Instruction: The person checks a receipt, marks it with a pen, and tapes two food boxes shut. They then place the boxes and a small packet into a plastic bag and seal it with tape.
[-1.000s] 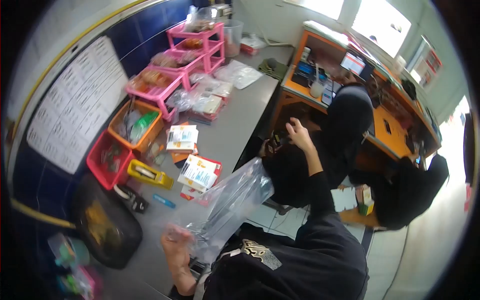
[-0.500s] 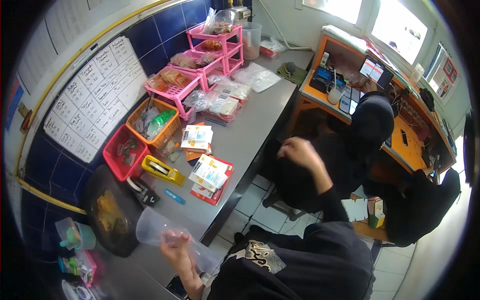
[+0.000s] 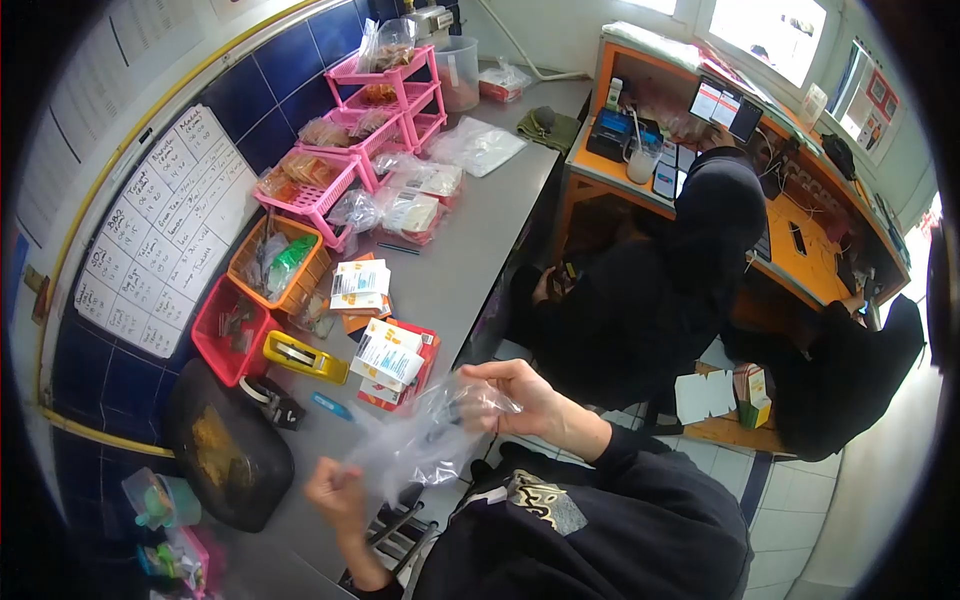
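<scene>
Head view, left to right: dark rounded object (image 3: 230, 445) with a yellowish patch sits up and left of the left hand, apart from it. Left hand (image 3: 338, 497) is at the bag's lower-left end, fingers curled in, gap narrow; looks closed on the plastic, but it's blurred, so can't tell exactly which fingers carry the grip. Beyond that hand, on the counter (image 3: 430, 280): yellow tape dispenser (image 3: 325, 368), then a blue tool (image 3: 330, 405) nearer the hand, lying flat, neither touched. Clear plastic bag (image 3: 430, 440) is the key item: it spans the space between the hands, long axis roughly on the hand-to-hand line, rising from lower left to upper right. It's crumpled and see-through, so I can't tell where its mouth is. Neither hand is clearly nearer; each has an end. White-and-orange cards (image 3: 390, 355) lie past the bag, ahead of both hands, on the counter near its edge, clear of the fingers. Right hand (image 3: 525, 402) sits higher in view and farther out than the left, thumb and fingers pinched together on the bag's upper-right end, no visible opening at the tips. Seated co-worker in dark clothing (image 3: 620, 325) is beyond the right hand, not touching the bag.
</scene>
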A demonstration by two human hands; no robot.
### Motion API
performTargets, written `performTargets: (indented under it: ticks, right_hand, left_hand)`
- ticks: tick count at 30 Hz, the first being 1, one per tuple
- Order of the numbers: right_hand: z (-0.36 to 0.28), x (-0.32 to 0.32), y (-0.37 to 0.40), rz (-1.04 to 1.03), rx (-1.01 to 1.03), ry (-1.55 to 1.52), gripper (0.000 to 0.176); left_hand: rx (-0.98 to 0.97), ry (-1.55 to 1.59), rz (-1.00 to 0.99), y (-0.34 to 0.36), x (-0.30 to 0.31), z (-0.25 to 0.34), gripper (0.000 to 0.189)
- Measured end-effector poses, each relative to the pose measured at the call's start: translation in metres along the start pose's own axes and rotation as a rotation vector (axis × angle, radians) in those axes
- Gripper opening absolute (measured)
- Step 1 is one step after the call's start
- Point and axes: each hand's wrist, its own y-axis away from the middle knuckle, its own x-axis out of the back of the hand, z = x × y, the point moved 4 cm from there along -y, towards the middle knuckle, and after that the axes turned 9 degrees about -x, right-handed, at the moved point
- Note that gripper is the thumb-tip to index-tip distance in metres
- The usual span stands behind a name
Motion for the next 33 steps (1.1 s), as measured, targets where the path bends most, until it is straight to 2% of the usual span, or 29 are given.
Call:
performTargets:
  ticks: [1,2,4,7,9,11,12,14,15,16,18,19,21,22,24,25,26,28,29,31,33]
  right_hand:
    - [0.007,-0.009,0.007,0.045,-0.099,0.012,0.015]
    - [0.013,-0.017,0.012,0.048,-0.101,0.005,0.015]
    - [0.026,-0.047,0.020,-0.158,-0.007,0.881,0.026]
    - [0.022,-0.091,0.043,-0.330,0.251,1.324,0.030]
    - [0.019,-0.110,0.055,-0.400,0.323,1.372,0.029]
    - [0.015,-0.123,0.062,-0.484,0.463,1.443,0.029]
    - [0.011,-0.122,0.062,-0.484,0.462,1.441,0.029]
    - [0.000,-0.119,0.066,-0.622,0.629,1.294,0.030]
    - [-0.004,-0.115,0.063,-0.530,0.649,1.315,0.035]
    - [-0.003,-0.112,0.059,-0.530,0.659,1.320,0.035]
    - [0.000,-0.098,0.042,-0.234,0.607,1.372,0.039]
    - [0.003,-0.094,0.036,-0.205,0.579,1.372,0.041]
    - [-0.001,-0.091,0.033,-0.171,0.584,1.340,0.041]
    - [-0.006,-0.090,0.032,-0.144,0.592,1.311,0.041]
    - [-0.033,-0.080,0.050,0.000,0.609,1.232,0.035]
    - [-0.038,-0.073,0.056,-0.005,0.559,1.172,0.034]
    - [-0.041,-0.068,0.062,-0.002,0.509,1.112,0.033]
    - [-0.042,-0.071,0.073,0.004,0.452,1.070,0.032]
    - [-0.045,-0.064,0.075,-0.027,0.455,0.999,0.030]
    - [-0.043,-0.055,0.075,-0.032,0.469,1.075,0.029]
    - [-0.031,-0.057,0.061,-0.093,0.484,1.243,0.028]
  left_hand:
    - [-0.060,-0.107,0.022,-0.004,0.020,-0.001,0.050]
    - [-0.120,-0.213,0.042,-0.007,0.041,0.001,0.046]
    - [-0.275,-0.296,0.097,-0.012,0.078,0.014,0.039]
    - [-0.349,-0.368,0.162,-0.005,0.111,0.027,0.032]
    - [-0.281,-0.264,0.325,0.001,0.129,0.026,0.040]
    - [-0.316,-0.201,0.290,0.006,0.132,0.019,0.037]
    - [-0.352,-0.136,0.257,0.007,0.130,0.020,0.035]
    - [-0.284,-0.239,0.331,-0.007,0.107,0.029,0.034]
    - [-0.214,-0.344,0.402,-0.014,0.093,0.041,0.033]
    - [-0.224,-0.339,0.402,-0.018,0.083,0.051,0.033]
    - [-0.377,-0.346,0.063,-0.021,0.056,0.071,0.029]
    - [-0.376,-0.343,0.059,-0.017,0.053,0.072,0.029]
    - [0.081,0.082,-0.269,-0.003,0.040,0.051,0.019]
    - [0.081,0.083,-0.271,0.003,0.045,0.040,0.019]
    - [-0.075,-0.293,-0.013,-0.001,0.069,0.019,0.011]
    - [-0.082,-0.242,0.195,-0.001,0.080,0.017,0.017]
    - [-0.083,-0.227,0.185,-0.001,0.085,0.014,0.017]
    - [0.075,-0.118,0.178,0.004,0.088,0.001,0.028]
    - [0.237,0.109,-0.055,0.003,0.074,0.005,0.048]
    - [-0.001,-0.087,-0.404,-0.017,0.056,0.054,0.074]
    - [-0.154,0.018,-0.157,-0.032,0.038,0.069,0.092]
